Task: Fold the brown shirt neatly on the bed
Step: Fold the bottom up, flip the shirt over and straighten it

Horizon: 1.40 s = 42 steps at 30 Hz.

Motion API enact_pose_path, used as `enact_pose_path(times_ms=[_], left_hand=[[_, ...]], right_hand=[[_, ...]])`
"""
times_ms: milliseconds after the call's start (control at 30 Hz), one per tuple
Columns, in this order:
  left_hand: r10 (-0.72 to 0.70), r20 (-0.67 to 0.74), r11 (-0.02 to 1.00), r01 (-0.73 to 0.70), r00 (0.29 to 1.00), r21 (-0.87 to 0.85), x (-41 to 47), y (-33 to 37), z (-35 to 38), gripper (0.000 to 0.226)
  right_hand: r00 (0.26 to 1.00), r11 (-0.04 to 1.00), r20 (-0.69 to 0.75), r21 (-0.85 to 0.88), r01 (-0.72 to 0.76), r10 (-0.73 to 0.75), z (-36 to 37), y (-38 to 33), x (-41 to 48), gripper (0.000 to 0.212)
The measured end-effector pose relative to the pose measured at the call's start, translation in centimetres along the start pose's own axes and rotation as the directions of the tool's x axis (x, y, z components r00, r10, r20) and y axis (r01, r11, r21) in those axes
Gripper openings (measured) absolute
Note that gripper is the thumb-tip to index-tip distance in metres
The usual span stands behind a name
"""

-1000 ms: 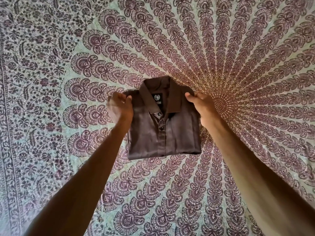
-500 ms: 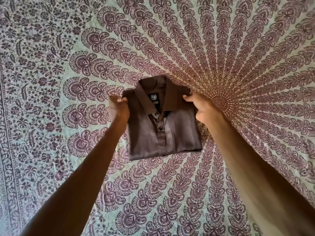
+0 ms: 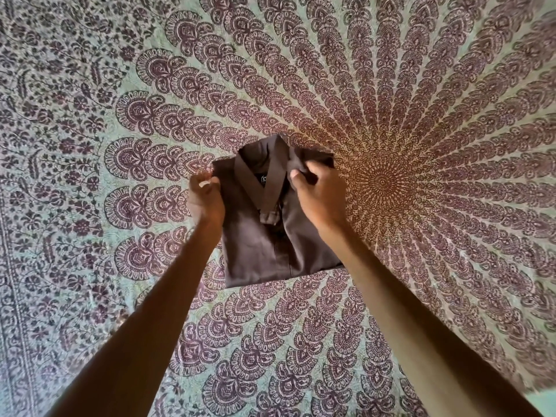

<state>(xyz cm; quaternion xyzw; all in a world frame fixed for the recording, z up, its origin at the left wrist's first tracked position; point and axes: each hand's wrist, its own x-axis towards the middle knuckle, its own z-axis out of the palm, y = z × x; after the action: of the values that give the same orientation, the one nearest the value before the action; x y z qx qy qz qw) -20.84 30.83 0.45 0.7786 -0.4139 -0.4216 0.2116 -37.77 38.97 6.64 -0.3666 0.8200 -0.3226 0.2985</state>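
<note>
brown shirt: lay folded into a rectangle on the patterned bedspread, near hem toward us, long axis running away, collar far.
our left hand: fingers curled, pinching the left shoulder edge.
our right hand: fingers clamped on bunched cloth beside the collar.
relation: both hands equally far; the shirt's body lay nearer us than our fingers.

Flat cloth all round one low bundle at frame centre.
The purple-and-green mandala-printed bedspread lies flat across the upper frame and down both sides, giving level passage. The folded brown button-up shirt is a low obstacle, with the left hand pinching its left shoulder and the right hand bunching its right. The left forearm and right forearm slant across the lower frame, leaving a wedge of bedspread between them.
</note>
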Motion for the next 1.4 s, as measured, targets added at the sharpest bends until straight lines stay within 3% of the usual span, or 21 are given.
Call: enact_pose_path(times_ms=[67, 167, 233, 367, 500, 633, 733, 800, 933, 1133, 1400], left_hand=[[-0.003, 0.007, 1.0, 0.003, 1.0, -0.013, 0.2, 0.0, -0.1, 0.022], [-0.014, 0.011, 1.0, 0.014, 1.0, -0.018, 0.6, 0.2, -0.2, 0.023], [-0.005, 0.023, 1.0, 0.005, 1.0, -0.003, 0.9, 0.3, 0.0, 0.025], [0.033, 0.042, 0.999, -0.032, 0.999, -0.037, 1.3, 0.6, 0.2, 0.023], [0.01, 0.01, 0.997, -0.009, 1.0, -0.078, 1.5, -0.3, 0.0, 0.022], [-0.02, 0.018, 0.996, 0.021, 1.0, -0.087, 1.1, -0.7, -0.1, 0.023], [-0.004, -0.003, 1.0, 0.004, 1.0, 0.005, 1.3, -0.1, 0.2, 0.025], [0.039, 0.011, 0.999, -0.039, 0.999, 0.036, 1.5, 0.3, 0.6, 0.024], [0.074, 0.035, 0.994, -0.077, 0.997, 0.075, 2.0, 1.0, 1.2, 0.025], [0.09, 0.079, 0.994, -0.094, 0.993, 0.047, 2.2, 0.7, 1.4, 0.026], [0.076, 0.054, 0.997, -0.078, 0.996, 0.031, 2.0, 0.9, 1.5, 0.023]], right_hand=[[0.972, 0.963, 0.076, 0.136, -0.231, 0.223, 0.0, 0.3, 1.8, 0.017], [0.826, 0.78, 0.206, 0.272, -0.564, 0.525, -0.5, 2.5, 5.0, 0.018], [0.776, 0.728, 0.283, 0.275, -0.628, 0.563, -0.9, 4.0, 6.1, 0.024], [0.732, 0.597, 0.469, 0.429, -0.678, 0.494, -2.2, 3.9, 6.2, 0.021], [0.816, 0.712, 0.447, 0.431, -0.555, 0.365, -0.9, 2.6, 4.9, 0.007], [0.907, 0.891, 0.25, 0.225, -0.395, 0.339, 1.7, 3.1, 4.4, 0.023], [0.875, 0.846, 0.125, 0.223, -0.484, 0.468, 1.2, 5.0, 6.0, 0.024], [0.874, 0.851, 0.083, 0.201, -0.486, 0.479, 0.8, 5.8, 6.8, 0.019], [0.915, 0.909, -0.027, 0.134, -0.395, 0.402, 0.7, 6.3, 7.1, 0.018], [0.901, 0.907, -0.107, 0.065, -0.416, 0.42, 0.8, 7.0, 7.3, 0.013], [0.96, 0.942, -0.185, -0.221, -0.251, 0.213, 1.3, 7.0, 6.7, 0.027]])
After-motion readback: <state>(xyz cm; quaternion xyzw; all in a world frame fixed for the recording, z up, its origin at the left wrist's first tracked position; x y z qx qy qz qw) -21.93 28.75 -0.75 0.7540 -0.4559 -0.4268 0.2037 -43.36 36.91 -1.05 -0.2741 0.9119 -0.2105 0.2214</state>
